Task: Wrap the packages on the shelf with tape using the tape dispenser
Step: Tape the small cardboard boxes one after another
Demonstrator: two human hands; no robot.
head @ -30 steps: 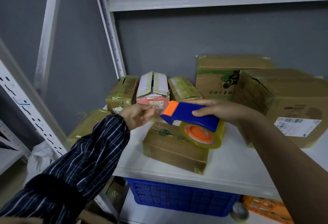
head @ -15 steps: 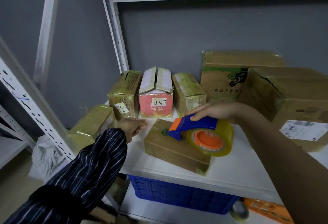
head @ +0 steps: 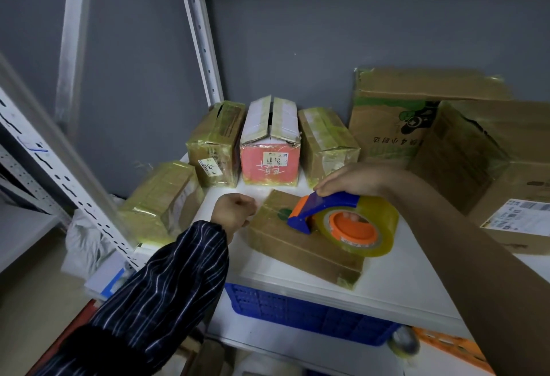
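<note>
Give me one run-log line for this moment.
step: taping box | right hand: grips dispenser, nose on box | left hand: fist at box's left end, contents unclear

Big brown box (head: 384,119) at the shelf's (head: 401,280) back edge: showing upside-down Chinese characters with a digit 4 among them
Pink box (head: 262,177): carrying large upside-down characters and a white sticker (head: 275,159); neither is reading clearly
Right-edge box (head: 482,149): wearing a white barcode label (head: 518,216); its print is coming out too small
</note>
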